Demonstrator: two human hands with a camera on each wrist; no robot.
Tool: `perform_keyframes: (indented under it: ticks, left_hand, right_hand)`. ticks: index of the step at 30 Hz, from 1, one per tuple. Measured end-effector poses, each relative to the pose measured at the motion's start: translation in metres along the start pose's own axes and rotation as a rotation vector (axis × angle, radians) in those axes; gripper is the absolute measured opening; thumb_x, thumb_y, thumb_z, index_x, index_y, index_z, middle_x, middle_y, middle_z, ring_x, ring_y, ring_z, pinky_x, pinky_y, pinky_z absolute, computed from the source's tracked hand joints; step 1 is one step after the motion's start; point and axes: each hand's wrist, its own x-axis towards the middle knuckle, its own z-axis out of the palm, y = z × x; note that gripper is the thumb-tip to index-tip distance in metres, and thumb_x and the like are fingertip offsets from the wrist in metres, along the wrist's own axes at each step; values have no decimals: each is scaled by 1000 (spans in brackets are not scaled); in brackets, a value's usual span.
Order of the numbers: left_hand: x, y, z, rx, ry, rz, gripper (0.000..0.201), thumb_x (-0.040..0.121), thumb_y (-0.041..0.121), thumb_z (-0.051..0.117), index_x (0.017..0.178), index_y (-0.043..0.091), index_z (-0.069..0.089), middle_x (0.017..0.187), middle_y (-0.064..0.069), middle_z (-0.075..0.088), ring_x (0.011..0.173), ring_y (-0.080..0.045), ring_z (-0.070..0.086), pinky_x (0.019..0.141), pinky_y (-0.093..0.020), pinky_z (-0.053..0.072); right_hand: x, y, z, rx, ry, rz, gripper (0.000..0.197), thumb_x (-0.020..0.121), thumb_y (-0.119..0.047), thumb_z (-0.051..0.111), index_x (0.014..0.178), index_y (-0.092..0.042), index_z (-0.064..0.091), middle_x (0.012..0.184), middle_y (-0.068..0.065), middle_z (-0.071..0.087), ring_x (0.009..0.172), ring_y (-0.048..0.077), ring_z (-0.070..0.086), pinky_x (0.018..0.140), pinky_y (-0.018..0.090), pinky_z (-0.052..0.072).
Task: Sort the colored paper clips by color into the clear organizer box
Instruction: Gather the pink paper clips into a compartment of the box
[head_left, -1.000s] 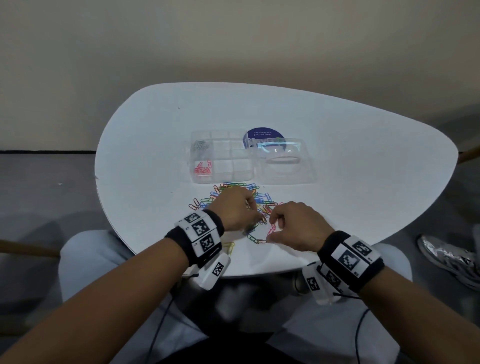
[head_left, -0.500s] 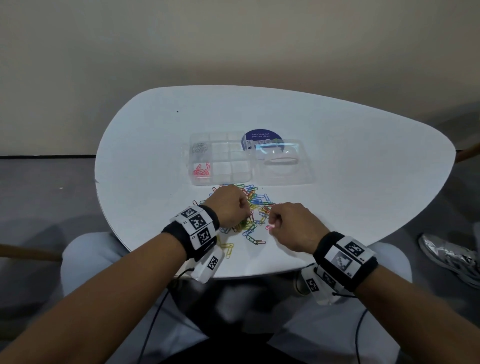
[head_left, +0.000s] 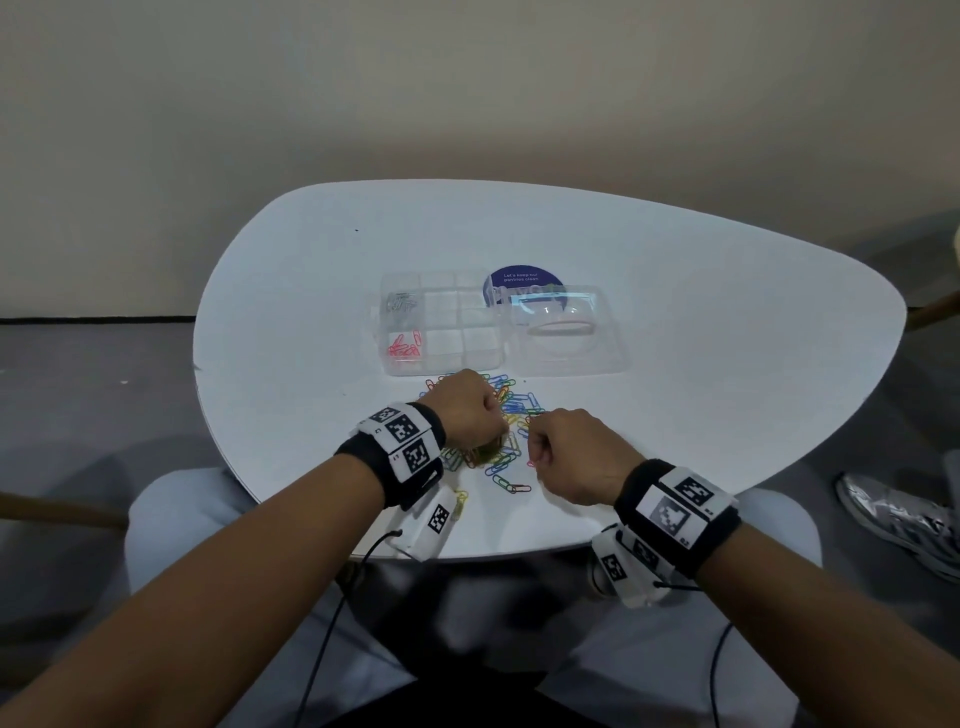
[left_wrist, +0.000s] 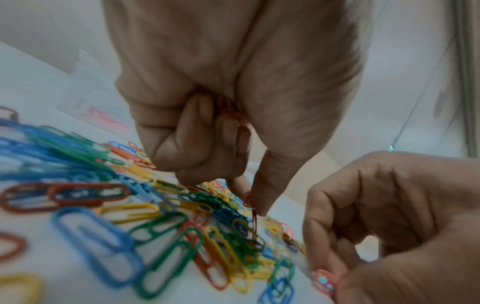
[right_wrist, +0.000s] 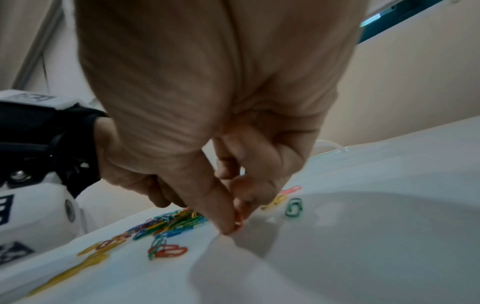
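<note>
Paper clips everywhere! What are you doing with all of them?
A person is sorting a pile of colored paper clips on a white table. The left hand pinches a reddish clip while holding more in its palm; the right hand pinches a pink clip. The clear organizer box already holds pink and silver clips.

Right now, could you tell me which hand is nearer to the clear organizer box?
Left. The left hand sits just in front of the clear organizer box, while the right hand is nearer the person and further right.

A rounded white table (head_left: 727, 364) stands before a plain beige wall (head_left: 467, 78) on grey floor (head_left: 78, 389).
</note>
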Motion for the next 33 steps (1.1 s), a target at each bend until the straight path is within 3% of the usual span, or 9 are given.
perform_keyframes:
  ticks: [4, 7, 9, 13, 18, 24, 27, 30, 33]
  left_hand:
    - [-2, -4, -8, -202, 18, -22, 27, 84, 25, 74, 80, -2, 72, 69, -1, 67, 61, -11, 57, 64, -28, 51]
    - [-5, -2, -18, -350, 47, -39, 17, 81, 24, 77, 79, 8, 72, 67, 5, 66, 58, -8, 54, 56, -23, 44]
    - [-6, 0, -24, -477, 44, -65, 14, 79, 17, 78, 70, 15, 67, 53, 8, 57, 47, -7, 42, 45, -20, 33]
    - [-7, 6, -26, -670, 30, -100, 19, 78, 9, 74, 64, 17, 65, 46, 5, 45, 44, -11, 29, 41, -18, 23]
    - [-7, 6, -25, -907, 20, -138, 17, 81, 11, 70, 66, 19, 68, 52, 4, 34, 44, -11, 24, 40, -20, 19]
    - [-7, 2, -32, -1238, -88, -238, 25, 84, 11, 51, 67, 18, 35, 59, 4, 22, 48, -10, 17, 38, -20, 15]
    - [-9, 11, -29, -1405, -200, -215, 2, 76, 13, 40, 74, 14, 41, 61, 0, 36, 48, -11, 33, 39, -18, 28]
    - [-6, 17, -18, -1466, -229, -183, 26, 76, 11, 37, 93, 1, 55, 71, -9, 53, 52, -18, 56, 41, -19, 46]
    - [-7, 21, -13, -1519, -255, -231, 12, 80, 9, 36, 81, 7, 48, 66, -6, 48, 47, -15, 51, 36, -17, 38]
  right_hand:
    - [2, 8, -1, 71, 12, -19, 20, 84, -5, 53, 87, -15, 70, 91, -2, 66, 84, 17, 60, 75, 28, 49]
    - [3, 12, -11, 175, 79, -22, 14, 86, -10, 61, 83, -13, 74, 84, -5, 70, 72, 7, 59, 69, 23, 45]
    - [4, 10, -19, 300, 134, -16, 7, 85, -15, 69, 81, -13, 75, 80, -6, 71, 66, 4, 60, 63, 22, 46]
    - [10, -2, -30, 584, 196, 12, 3, 83, -10, 73, 80, -10, 74, 79, 7, 74, 66, 25, 69, 63, 41, 58]
    - [18, -17, -31, 841, 153, 51, 3, 82, 2, 73, 84, 2, 70, 85, 22, 71, 71, 22, 65, 59, 26, 58]
    - [17, -19, -43, 832, 299, -19, 4, 82, -4, 75, 86, -3, 74, 85, 13, 73, 71, 13, 64, 59, 22, 55]
    - [14, -29, -53, 769, 316, -135, 5, 82, -3, 75, 86, -5, 74, 78, 3, 71, 63, -1, 62, 56, 12, 48]
    - [14, -35, -57, 744, 340, -193, 9, 82, -7, 76, 91, -4, 75, 75, 0, 71, 60, -3, 62, 54, 10, 46]
    - [24, -15, -57, 624, 443, -140, 3, 84, -15, 75, 85, -14, 76, 76, -8, 70, 66, 0, 62, 60, 13, 47]
